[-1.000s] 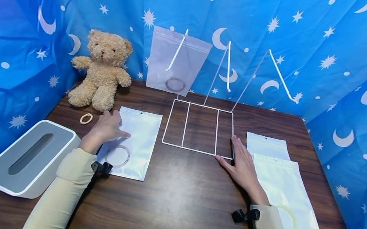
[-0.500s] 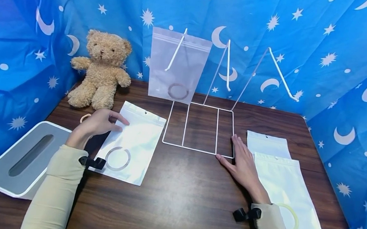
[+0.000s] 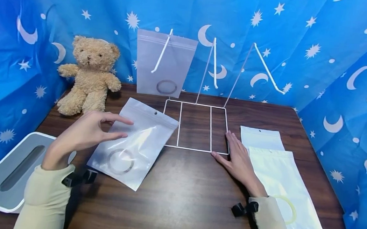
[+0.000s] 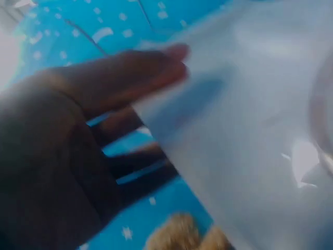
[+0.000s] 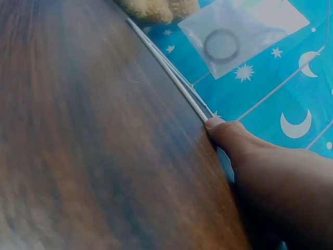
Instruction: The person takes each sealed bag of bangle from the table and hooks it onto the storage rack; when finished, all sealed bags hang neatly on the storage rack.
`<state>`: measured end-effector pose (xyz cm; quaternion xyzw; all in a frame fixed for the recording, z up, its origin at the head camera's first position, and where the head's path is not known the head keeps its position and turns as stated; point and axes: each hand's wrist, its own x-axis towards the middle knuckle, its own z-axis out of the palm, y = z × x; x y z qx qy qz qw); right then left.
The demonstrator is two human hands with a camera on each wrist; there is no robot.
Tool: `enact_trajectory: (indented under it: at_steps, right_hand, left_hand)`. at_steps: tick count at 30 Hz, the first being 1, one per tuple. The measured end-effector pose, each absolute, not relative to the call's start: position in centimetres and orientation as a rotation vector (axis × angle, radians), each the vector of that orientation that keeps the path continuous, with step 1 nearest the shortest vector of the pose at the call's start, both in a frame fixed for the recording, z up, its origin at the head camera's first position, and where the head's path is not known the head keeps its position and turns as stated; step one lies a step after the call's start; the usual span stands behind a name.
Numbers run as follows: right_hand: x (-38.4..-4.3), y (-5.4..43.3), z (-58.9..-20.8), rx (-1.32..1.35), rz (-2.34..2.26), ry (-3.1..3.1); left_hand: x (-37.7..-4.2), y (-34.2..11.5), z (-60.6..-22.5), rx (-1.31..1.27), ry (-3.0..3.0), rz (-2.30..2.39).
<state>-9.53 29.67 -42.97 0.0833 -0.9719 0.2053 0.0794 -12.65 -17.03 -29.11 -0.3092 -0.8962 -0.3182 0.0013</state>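
My left hand [image 3: 89, 131] pinches the left edge of a pearly white zip bag [image 3: 147, 135], lifted and tilted off the table. A grey ring shows in the bag's lower part, and a small hang hole sits in its top strip. In the left wrist view the thumb lies before the bag [image 4: 250, 120], the other fingers partly behind it. My right hand [image 3: 238, 161] lies with straight fingers at the right front corner of a white wire rack [image 3: 194, 150], thumb touching the front bar. Another bag [image 3: 166, 64] with a ring hangs on the rack's left hook.
Two more white bags lie at right, the front bag [image 3: 288, 184] with a yellow ring overlapping the rear bag [image 3: 261, 136]. A teddy bear [image 3: 91, 75] sits at back left. A grey-topped tissue box [image 3: 19, 171] stands by the left forearm. The rack's middle hook [image 3: 215, 64] and right hook [image 3: 268, 69] stick forward.
My left hand has raised the bag off the table, turning it and shifting it right toward the rack. The hanging bag has swung. The right hand stays at the rack's corner; the head view has shifted.
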Motion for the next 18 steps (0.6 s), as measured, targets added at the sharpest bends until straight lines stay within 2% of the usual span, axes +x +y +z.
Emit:
enact_trajectory:
  at_steps: [9, 13, 18]
  right_hand:
    - [-9.7, 29.7, -42.9, 0.314, 0.598, -2.88]
    - [-9.6, 29.9, -42.8, 0.313, 0.596, -2.885]
    - [-9.3, 30.2, -42.6, 0.297, 0.6, -2.893]
  left_hand:
    - [-8.5, -11.6, -25.3, -1.286, -2.04, -1.557]
    - [-8.4, -8.4, -25.3, -1.215, -1.683, -1.671]
    - [-8.6, -5.1, -25.4, -1.048, -1.558, -1.698]
